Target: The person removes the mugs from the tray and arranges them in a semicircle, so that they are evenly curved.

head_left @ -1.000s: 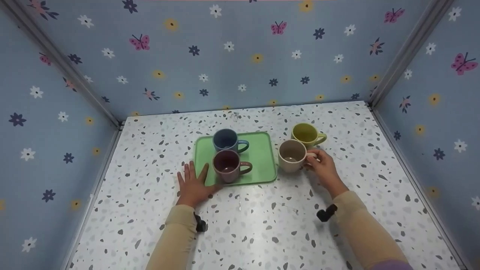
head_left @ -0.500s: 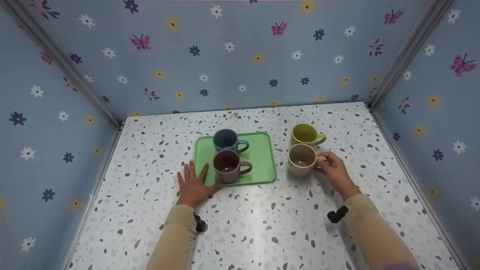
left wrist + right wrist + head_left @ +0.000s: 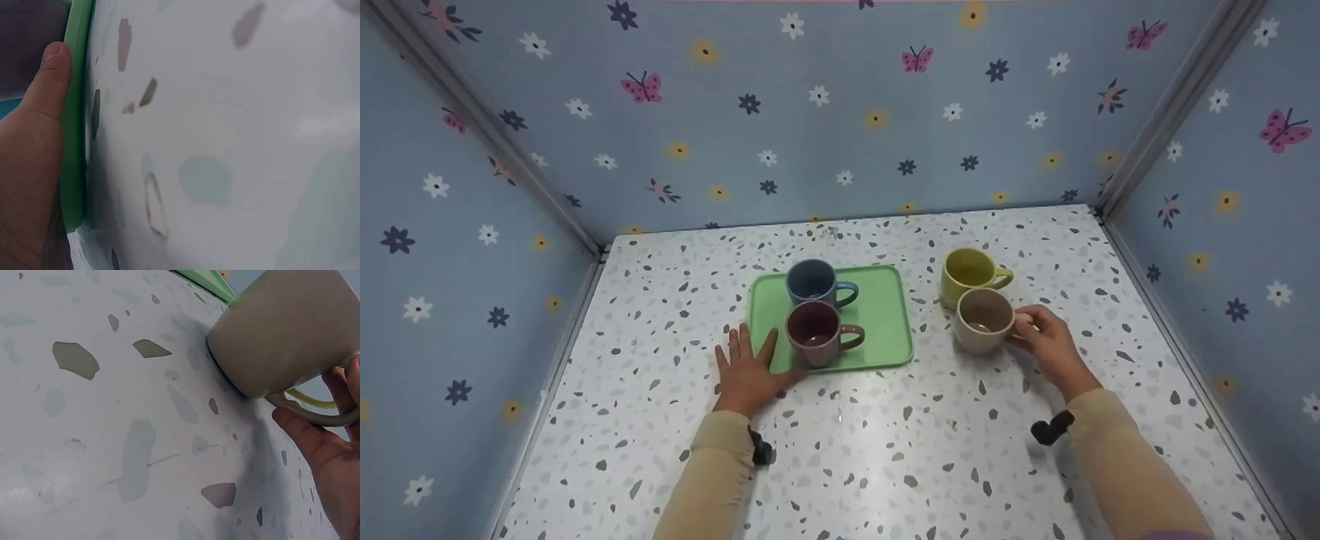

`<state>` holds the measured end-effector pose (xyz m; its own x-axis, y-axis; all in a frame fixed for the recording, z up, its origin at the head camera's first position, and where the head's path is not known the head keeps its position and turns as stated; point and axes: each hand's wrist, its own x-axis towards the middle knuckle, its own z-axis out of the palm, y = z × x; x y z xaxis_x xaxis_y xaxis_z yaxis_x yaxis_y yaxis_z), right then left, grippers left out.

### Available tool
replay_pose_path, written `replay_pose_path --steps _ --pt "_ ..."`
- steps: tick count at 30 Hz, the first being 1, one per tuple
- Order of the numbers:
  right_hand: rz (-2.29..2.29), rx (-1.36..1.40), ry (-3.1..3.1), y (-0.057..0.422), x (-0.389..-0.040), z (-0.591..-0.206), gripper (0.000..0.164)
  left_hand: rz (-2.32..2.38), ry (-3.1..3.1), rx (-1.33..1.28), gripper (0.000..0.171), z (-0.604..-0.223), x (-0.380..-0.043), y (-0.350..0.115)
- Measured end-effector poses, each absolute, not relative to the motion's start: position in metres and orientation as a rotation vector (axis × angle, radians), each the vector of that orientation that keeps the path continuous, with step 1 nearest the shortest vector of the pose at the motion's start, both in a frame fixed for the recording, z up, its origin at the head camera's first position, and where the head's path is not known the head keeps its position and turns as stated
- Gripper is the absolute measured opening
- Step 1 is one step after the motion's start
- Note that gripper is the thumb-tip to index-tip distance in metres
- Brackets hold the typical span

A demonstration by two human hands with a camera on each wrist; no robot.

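The right hand (image 3: 1054, 346) is clamped on the handle of the beige mug (image 3: 984, 322), fingers and thumb pinching it from the side of the table's right edge. The mug is located off the right edge of the tray (image 3: 883, 322), nearer that edge than the right edge of the table (image 3: 877, 450). Its opening faces up. Whether its base bears on the table or sits just above it cannot be told.

The yellow mug (image 3: 956, 289) stands upright directly behind the beige mug, toward the table's far edge, handle toward the right edge. The beige mug overlaps it in the head view; contact between the two cannot be confirmed.

The left hand (image 3: 748, 379) is at the tray's near left corner, fingers straight and spread apart. The thumb lies along the tray's near edge and, in the left wrist view, touches the rim.

The tray is green and lies flat, about midway between the table's left and right edges. On its left half stand two upright mugs: the maroon mug (image 3: 814, 337) by the near edge and the blue mug (image 3: 810, 280) behind it, toward the far edge. Both handles point to the tray's right edge.

Both forearms are in beige sleeves (image 3: 705, 472).
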<state>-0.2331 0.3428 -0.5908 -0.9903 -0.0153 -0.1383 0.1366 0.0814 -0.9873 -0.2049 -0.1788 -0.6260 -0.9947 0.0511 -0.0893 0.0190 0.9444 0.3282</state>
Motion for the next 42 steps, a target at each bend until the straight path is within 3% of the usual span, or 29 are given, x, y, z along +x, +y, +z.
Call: replay_pose_path --steps 12,19,28,42 --pt "-2.099 0.061 2.208 0.361 -0.236 -0.589 0.032 0.525 3.008 0.053 0.106 -0.632 -0.207 -0.179" --pt "-2.074 0.123 2.214 0.372 -0.237 -0.588 0.024 0.547 3.012 0.071 0.107 -0.637 -0.209 -0.182" --pt "-2.167 0.115 2.156 0.384 -0.243 -0.591 0.033 0.508 3.012 0.069 0.106 -0.633 -0.208 -0.181" --pt "-2.177 0.106 2.125 0.383 -0.242 -0.577 0.025 0.516 2.997 0.054 0.106 -0.628 -0.206 -0.180"
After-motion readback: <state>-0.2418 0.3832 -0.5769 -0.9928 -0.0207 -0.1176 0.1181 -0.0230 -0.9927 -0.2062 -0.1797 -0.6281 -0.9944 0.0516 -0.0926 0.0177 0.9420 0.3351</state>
